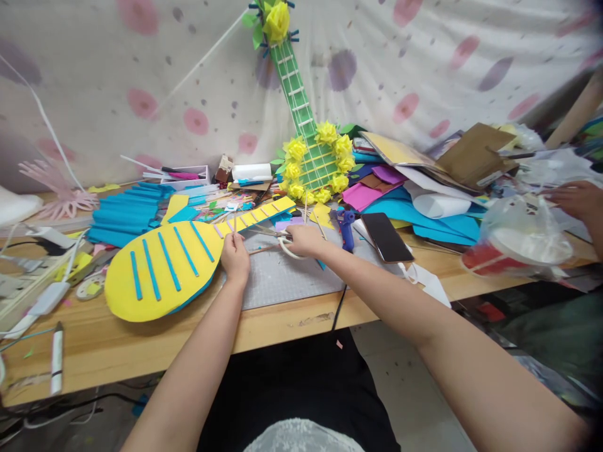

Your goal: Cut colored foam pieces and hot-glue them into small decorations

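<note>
My right hand (304,242) is closed around scissors (288,249) with white handles, their blades pointing left toward my other hand. My left hand (235,256) pinches a thin pale strip (235,220) that sticks up from the fingertips; its exact kind is too small to make out. Beside my left hand lies a yellow paper guitar (157,270) with blue strips across its body and a blue underside. Its narrow neck (257,216) reaches away to the right behind both hands. Under them is a grey cutting mat (287,282).
A green paper guitar (301,113) with yellow flowers leans on the curtain. Right of my hands are a blue glue gun (346,229) and a phone (386,237). Pleated blue paper (125,213) lies left. Another person's hand (577,201) is near a bagged red tub (490,257).
</note>
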`<state>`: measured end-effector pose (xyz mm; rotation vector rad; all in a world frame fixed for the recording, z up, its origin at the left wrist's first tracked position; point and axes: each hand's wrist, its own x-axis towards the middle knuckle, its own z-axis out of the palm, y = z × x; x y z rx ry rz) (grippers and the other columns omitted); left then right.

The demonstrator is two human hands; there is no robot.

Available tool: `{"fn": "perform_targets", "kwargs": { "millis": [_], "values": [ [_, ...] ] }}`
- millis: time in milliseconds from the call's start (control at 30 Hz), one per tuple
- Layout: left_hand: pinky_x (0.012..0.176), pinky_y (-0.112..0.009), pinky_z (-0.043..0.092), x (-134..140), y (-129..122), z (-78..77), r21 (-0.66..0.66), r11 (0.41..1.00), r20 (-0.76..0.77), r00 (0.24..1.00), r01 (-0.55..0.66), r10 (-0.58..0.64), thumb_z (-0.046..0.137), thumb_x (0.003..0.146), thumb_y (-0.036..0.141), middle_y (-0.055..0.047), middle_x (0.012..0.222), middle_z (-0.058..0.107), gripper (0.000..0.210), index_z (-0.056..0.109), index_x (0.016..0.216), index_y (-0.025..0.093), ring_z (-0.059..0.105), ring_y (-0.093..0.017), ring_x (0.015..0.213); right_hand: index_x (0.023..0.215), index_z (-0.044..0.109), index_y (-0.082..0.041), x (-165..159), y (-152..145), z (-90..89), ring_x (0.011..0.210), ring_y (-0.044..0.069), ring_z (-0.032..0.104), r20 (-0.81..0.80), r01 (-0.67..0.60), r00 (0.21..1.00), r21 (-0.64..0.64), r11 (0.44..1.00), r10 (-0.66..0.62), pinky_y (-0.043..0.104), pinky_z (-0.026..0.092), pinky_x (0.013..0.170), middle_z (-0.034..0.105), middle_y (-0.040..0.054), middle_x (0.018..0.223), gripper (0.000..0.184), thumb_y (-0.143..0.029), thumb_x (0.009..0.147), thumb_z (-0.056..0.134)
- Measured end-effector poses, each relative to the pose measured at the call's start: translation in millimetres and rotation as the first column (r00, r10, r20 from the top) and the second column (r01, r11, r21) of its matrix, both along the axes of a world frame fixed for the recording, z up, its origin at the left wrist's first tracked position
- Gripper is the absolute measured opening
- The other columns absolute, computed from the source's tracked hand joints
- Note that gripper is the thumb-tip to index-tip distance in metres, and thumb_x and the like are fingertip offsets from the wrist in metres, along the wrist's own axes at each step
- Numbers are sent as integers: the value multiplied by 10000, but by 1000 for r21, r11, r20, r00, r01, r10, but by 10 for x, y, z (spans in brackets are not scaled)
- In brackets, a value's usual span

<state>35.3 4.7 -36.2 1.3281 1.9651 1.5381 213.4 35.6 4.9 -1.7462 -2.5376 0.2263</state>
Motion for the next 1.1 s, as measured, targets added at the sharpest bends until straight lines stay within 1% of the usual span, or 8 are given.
{"fn": "perform_targets", "kwargs": {
  "millis": [100, 300, 400, 500, 633, 800, 967, 1100],
  "values": [
    [591, -253, 301, -26, 4, -18, -19, 1000, 11, 1000, -10, 10, 364, 861, 272, 4, 641, 497, 214, 467, 685, 207, 445, -140, 607, 968, 610, -169, 35, 14, -13, 927, 248, 600, 47, -16, 999, 17, 1000, 15, 289, 413, 704, 656, 124, 1027, 388, -487, 778, 494],
    [588, -249, 304, 0, -38, 14, -39, 997, -78, 994, 74, -77, 354, 868, 279, -1, 669, 524, 212, 493, 724, 209, 455, -138, 606, 925, 608, -188, 46, 0, 35, 869, 228, 609, -28, 3, 1000, 6, 1000, -3, 259, 379, 627, 672, 96, 934, 487, -621, 769, 448],
    [597, -253, 304, 24, -68, 47, -68, 995, -142, 987, 67, -76, 351, 872, 300, -11, 704, 554, 228, 523, 751, 213, 480, -149, 643, 883, 608, -191, 11, -35, 58, 840, 212, 609, -52, -13, 999, 46, 999, 16, 250, 361, 616, 672, 87, 884, 551, -682, 770, 386],
    [621, -258, 320, 35, -81, 58, -86, 995, -159, 985, 49, -63, 337, 880, 319, -23, 737, 576, 250, 541, 780, 215, 506, -162, 686, 879, 602, -195, -38, -58, 49, 816, 208, 609, -60, -20, 998, 39, 999, 23, 253, 361, 623, 672, 80, 866, 597, -721, 760, 345],
    [664, -269, 342, 26, -70, 32, -57, 994, -131, 986, 98, -105, 328, 881, 308, -49, 824, 605, 245, 542, 816, 208, 531, -177, 755, 924, 595, -185, -105, -67, 26, 824, 223, 612, -69, -18, 997, 1, 1000, 18, 260, 371, 624, 671, 98, 912, 638, -746, 734, 355],
    [648, -268, 342, 34, -47, 25, -48, 987, -107, 982, 154, -159, 362, 862, 291, -41, 759, 595, 223, 549, 777, 207, 528, -180, 718, 948, 602, -179, -184, -62, 49, 833, 221, 618, -101, -34, 994, -54, 998, 28, 261, 389, 633, 674, 104, 926, 627, -727, 742, 379],
    [653, -273, 348, 58, 17, 114, -75, 981, -50, 982, 180, -184, 379, 836, 244, -35, 726, 590, 214, 557, 725, 196, 527, -179, 708, 921, 626, -165, -234, -32, 112, 850, 227, 619, -103, -22, 994, -10, 1000, 21, 262, 391, 643, 677, 118, 913, 611, -706, 749, 398],
    [556, -258, 324, 67, 75, 193, -100, 967, 79, 971, 233, -226, 426, 813, 279, 6, 567, 487, 209, 534, 660, 187, 454, -141, 566, 904, 631, -167, -216, 5, 171, 840, 220, 611, -119, -18, 993, -42, 999, 12, 255, 379, 627, 673, 111, 920, 560, -671, 752, 441]
  ]
}}
